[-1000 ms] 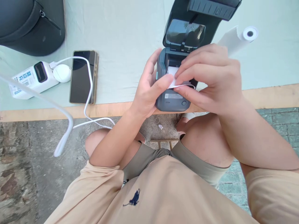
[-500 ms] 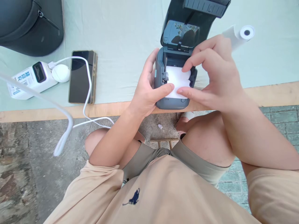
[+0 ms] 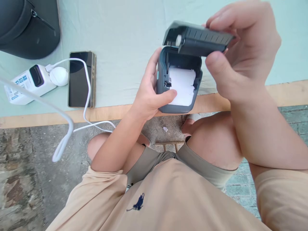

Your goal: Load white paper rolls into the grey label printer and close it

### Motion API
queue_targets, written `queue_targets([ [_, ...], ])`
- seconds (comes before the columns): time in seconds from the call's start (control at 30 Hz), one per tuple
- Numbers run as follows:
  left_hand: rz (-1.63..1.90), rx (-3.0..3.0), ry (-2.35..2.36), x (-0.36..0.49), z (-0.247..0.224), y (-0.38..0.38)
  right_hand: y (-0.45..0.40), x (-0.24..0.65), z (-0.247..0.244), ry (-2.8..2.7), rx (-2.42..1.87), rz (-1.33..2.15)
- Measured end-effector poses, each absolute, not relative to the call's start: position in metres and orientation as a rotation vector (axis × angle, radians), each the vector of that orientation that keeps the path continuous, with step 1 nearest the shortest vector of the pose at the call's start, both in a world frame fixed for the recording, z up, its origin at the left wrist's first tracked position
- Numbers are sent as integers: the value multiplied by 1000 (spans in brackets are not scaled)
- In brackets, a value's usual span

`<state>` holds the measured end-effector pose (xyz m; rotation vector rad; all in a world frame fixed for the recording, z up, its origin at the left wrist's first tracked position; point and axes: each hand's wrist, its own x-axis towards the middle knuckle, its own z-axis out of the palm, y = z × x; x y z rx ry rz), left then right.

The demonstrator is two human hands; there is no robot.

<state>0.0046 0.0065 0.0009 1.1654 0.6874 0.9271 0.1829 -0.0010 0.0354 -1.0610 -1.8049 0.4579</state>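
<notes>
Paper first: white paper (image 3: 184,85) already laid in the bay of the dark printer (image 3: 180,109), with loose end flat over the front and a ragged right edge. Looks like loading is mostly done, going by position alone. Lid (image 3: 204,40) not yet down: tilted partway over the rear of the bay, well apart from the front rim, with roller and white gear (image 3: 178,40) exposed on the inner side. Left, by the look of it: bringing lid and body together.

Printer at the near edge of the cloth-covered table (image 3: 125,48), overlapping the wooden border; cannot tell if lifted or resting.

Left hand (image 3: 150,93) clasped around the printer's left side, with thumb laid across onto the paper's left part and fingers along the outer wall, partly hidden. Left forearm angled up and inward over the thigh, with elbow bent.

Right hand (image 3: 245,48) pinching the lid's right end, with thumb at the near lower corner and fingers curled over the far side; exact fingertip contact too hidden to tell. Higher and farther out than left, with wrist bent inward.

Well off to the left: phone (image 3: 79,80) under a white cable (image 3: 88,81).
</notes>
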Motion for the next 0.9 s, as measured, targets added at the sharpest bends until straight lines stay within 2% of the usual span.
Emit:
queue_targets([
  [0.27, 903, 1151, 671, 5, 2, 7, -2, 201, 26, -2053, -927, 560],
  [0.9, 960, 1153, 615, 5, -3, 7, -2, 198, 26, -2021, -969, 717],
])
